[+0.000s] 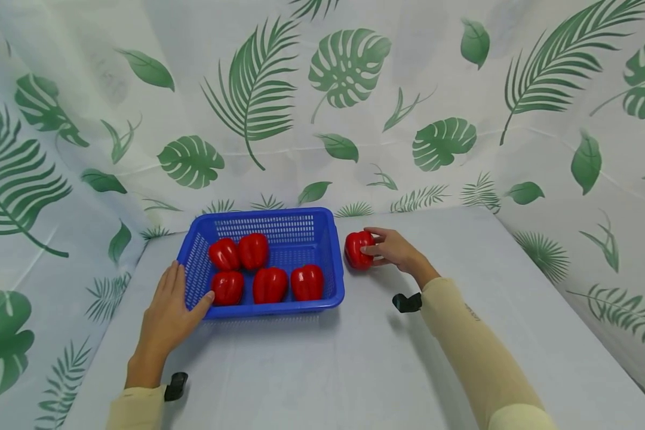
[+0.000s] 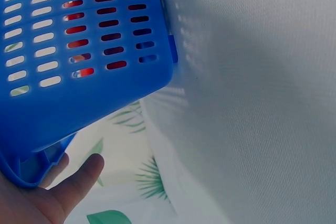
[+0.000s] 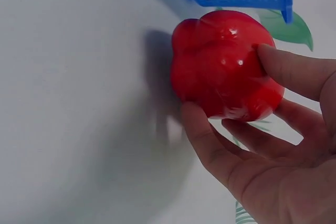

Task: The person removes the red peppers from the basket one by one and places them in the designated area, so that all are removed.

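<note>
A glossy red bell pepper [image 1: 359,249] is at the table just right of the blue basket. My right hand [image 1: 395,251] grips it, and the right wrist view shows the thumb on one side of the pepper [image 3: 226,66] and the fingers curled round the other. Several more red bell peppers [image 1: 270,285] lie inside the blue plastic basket [image 1: 330,301]. At the basket's left side, my left hand [image 1: 169,310] rests against the rim with fingers straight and the thumb at the near left corner. Through the slots of the basket wall [image 2: 105,98], the left wrist view shows bits of red.
The table [image 1: 301,370] has a white cover. Behind it and at both sides hangs a white cloth [image 1: 387,143] printed with green leaves. A dark wrist-worn piece [image 1: 407,303] sits at my right wrist, another [image 1: 176,386] at my left.
</note>
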The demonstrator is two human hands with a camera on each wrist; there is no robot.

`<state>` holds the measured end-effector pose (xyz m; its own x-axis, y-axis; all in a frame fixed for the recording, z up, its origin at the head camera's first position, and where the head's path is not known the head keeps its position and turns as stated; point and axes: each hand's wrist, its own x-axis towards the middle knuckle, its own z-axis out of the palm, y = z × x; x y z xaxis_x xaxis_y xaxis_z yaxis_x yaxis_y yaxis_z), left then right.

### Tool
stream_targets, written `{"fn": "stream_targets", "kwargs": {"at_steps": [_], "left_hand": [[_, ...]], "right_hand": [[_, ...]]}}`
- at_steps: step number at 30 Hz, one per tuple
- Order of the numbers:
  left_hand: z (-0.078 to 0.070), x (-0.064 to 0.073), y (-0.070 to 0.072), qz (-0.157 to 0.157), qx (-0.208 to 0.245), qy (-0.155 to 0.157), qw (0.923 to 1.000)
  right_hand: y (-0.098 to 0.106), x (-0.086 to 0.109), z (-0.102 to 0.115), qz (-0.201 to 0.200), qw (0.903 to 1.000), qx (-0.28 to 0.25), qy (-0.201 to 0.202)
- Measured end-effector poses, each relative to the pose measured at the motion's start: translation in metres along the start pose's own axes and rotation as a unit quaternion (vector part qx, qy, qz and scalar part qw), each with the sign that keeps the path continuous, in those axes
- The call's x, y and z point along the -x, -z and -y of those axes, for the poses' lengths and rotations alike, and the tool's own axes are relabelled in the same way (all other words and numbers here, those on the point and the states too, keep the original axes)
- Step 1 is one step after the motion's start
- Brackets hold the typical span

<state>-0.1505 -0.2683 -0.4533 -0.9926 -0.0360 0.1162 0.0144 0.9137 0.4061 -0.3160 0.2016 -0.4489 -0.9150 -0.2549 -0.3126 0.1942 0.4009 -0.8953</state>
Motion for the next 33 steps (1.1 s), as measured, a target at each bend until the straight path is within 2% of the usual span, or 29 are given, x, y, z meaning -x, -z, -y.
{"fn": "stream_targets", "kwargs": {"at_steps": [33], "left_hand": [[-0.001, 0.0, 0.0, -0.001, 0.003, 0.002, 1.0]], "right_hand": [[-0.014, 0.001, -0.003, -0.03, 0.9991, 0.027, -0.012]]}}
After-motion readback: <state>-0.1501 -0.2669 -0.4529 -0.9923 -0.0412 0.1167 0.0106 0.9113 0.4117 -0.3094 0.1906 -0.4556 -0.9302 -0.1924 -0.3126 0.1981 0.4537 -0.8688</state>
